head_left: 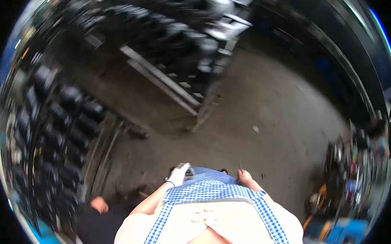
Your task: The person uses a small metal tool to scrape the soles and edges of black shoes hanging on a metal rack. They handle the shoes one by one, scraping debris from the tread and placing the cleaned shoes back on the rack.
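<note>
My left hand (178, 175), in a white glove with a blue cuff edge, hangs beside my blue checked apron (218, 192). Dark grey patches show at its fingers; blur hides whether they belong to the glove or to a held thing. On the other side of the apron, my bare right hand (244, 177) is closed, and a thin, dark, stick-like piece (240, 166) juts up from it. Its kind is too small to make out. Neither hand touches a rack.
Racks of dark rounded parts stand ahead (164, 33) and at left (60, 129). Concrete floor (266, 103) stretches between them and a dark structure at right. Another person's hand (99, 204) and dark sleeve are close at lower left. Cluttered equipment (345, 181) and a blue box (348, 231) occupy the right.
</note>
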A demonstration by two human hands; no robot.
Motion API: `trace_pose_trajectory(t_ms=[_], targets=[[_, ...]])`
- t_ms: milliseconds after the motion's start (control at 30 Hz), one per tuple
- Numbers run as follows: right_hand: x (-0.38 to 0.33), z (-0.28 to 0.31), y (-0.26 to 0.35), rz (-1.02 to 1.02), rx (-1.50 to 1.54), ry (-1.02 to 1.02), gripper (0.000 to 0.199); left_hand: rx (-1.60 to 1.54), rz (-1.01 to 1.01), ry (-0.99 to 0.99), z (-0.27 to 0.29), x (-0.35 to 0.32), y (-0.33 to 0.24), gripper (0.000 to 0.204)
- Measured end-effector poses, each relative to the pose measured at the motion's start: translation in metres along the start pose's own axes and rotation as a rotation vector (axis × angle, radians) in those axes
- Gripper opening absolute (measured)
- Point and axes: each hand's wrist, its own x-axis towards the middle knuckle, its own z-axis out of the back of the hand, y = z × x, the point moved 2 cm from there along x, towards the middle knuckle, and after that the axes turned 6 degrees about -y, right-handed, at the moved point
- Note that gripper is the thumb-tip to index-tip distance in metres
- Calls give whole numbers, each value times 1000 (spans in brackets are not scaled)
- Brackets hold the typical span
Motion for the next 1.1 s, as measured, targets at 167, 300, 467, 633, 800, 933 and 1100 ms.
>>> trace_pose_trajectory(t_ms=[167, 300, 467, 633, 800, 933, 1100], targets=[[-30, 3, -90, -303, 671, -16, 48, 130, -102, 16, -118, 3, -24, 13], [-79, 80, -185, -315, 753, -231, 46, 124, -228, 55, -256, 68, -24, 15], [-154, 86, -300, -557, 662, -352, 46, 255, -188, 259, -384, 80, 56, 20], [-169, 151, -395, -673, 1038, -625, 47, 628, -29, 522, -550, 26, 115, 17], [-161, 218, -466, -617, 1180, -820, 40, 860, 52, 520, -649, 67, 164, 21], [-143, 256, -532, -533, 1246, -841, 39, 922, 96, 610, -768, 102, 188, 21], [-161, 247, -638, -878, 1064, -634, 40, 962, 89, 657, -936, 125, 212, 20]])
